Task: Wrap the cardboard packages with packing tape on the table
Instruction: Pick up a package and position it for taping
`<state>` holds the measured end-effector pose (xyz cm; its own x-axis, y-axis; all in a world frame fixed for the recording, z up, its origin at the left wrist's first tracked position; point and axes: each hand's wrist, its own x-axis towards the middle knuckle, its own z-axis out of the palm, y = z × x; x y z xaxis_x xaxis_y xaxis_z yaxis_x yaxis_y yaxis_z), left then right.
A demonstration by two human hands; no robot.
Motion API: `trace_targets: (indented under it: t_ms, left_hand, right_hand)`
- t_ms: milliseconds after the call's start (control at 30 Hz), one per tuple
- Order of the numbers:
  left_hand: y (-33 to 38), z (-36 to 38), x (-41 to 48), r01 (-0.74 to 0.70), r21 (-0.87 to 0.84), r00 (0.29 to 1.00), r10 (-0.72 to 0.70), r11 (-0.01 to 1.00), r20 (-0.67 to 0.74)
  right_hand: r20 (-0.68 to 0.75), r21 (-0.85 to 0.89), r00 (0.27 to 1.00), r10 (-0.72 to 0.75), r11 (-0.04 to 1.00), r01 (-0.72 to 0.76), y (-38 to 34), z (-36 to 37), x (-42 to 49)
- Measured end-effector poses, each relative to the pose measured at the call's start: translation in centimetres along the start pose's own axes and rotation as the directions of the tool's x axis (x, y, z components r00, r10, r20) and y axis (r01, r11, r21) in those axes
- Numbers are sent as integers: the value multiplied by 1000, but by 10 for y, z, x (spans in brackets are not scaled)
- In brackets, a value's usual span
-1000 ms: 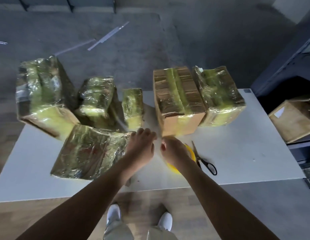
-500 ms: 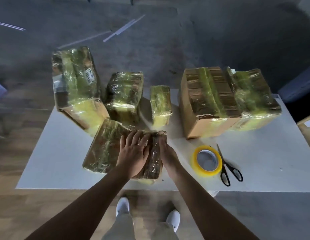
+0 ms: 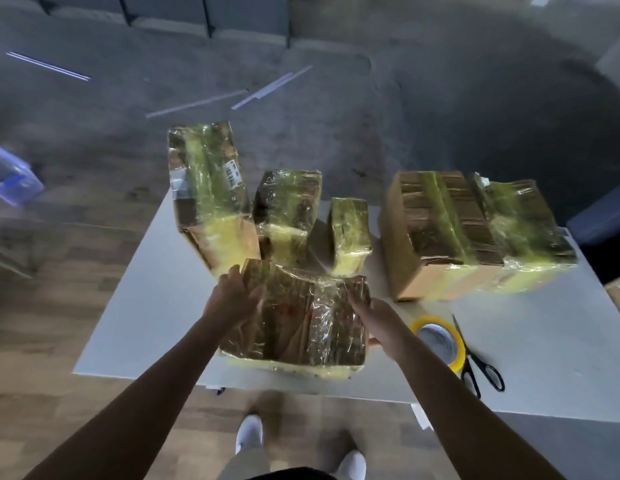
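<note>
Lower centre: a taped package (image 3: 294,317) lies on the table (image 3: 146,323), close to its near edge. The left hand (image 3: 232,299) grips its left side and the right hand (image 3: 381,323) clasps its right edge. The tape roll (image 3: 440,337) and scissors (image 3: 478,362) lie just to the right. Risk: the glossy wrap likely offers poor purchase, so turning the package may let it slip over the near edge.

We are finding no legible text. We are noting one white sticker (image 3: 232,172) with barcode-like print on the tall taped package (image 3: 211,202), back left; its characters are too small to read.
</note>
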<state>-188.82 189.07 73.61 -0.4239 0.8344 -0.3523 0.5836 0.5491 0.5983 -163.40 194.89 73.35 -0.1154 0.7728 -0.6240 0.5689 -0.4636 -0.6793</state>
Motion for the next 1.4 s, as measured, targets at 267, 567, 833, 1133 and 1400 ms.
trace_targets:
  t_ms: [267, 567, 833, 1133, 1400]
  left_hand:
    - [-19, 0, -4, 114, -362, 989, -69, 925, 133]
    - [41, -10, -27, -227, -228, 969, 197, 947, -147]
    - [68, -13, -25, -435, -134, 898, 417, 891, -139]
    - [100, -32, -30, -564, -342, 771, 628, 752, 108]
    - [110, -27, -20, -728, -75, 668, 680, 682, -301]
  right_hand:
    - [-219, -65, 973, -72, 996, 59, 8, 6, 13]
    - [-119, -454, 849, -515, 789, 415, -22, -42, -11]
    - [-22, -600, 857, -515, 692, 400, -18, -74, -27]
    - [55, -43, 806, -590, 805, 592, -49, -99, -31]
    - [-102, -19, 830, -548, 835, 550, -54, -96, -40]
